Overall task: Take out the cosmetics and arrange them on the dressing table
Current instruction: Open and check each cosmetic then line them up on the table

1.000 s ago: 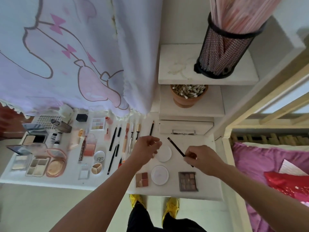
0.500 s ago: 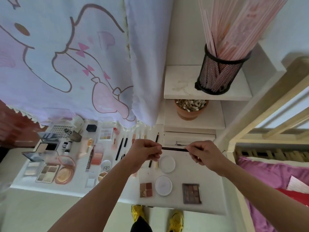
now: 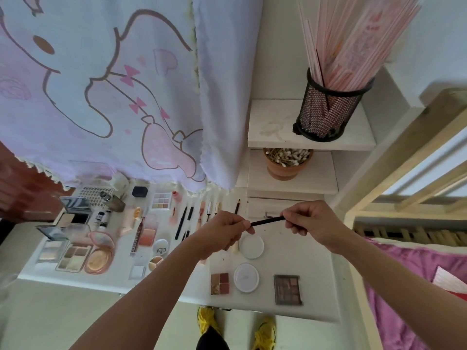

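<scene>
A thin dark cosmetic pencil is held level above the white dressing table. My left hand pinches its left end and my right hand pinches its right end. Below my hands lie two round white compacts, a small blush palette and a brown eyeshadow palette. Left of my hands, several pencils and brushes lie in a row, with several open palettes and compacts further left.
A cartoon-print cloth hangs over the table's back. Shelves on the right carry a black mesh holder of pink sticks and a clay pot of cotton swabs. A wooden bed frame with pink bedding stands on the right.
My right hand lifted the pencil from the table and turned it level; my left hand took hold of its other end. The view tilted upward.
</scene>
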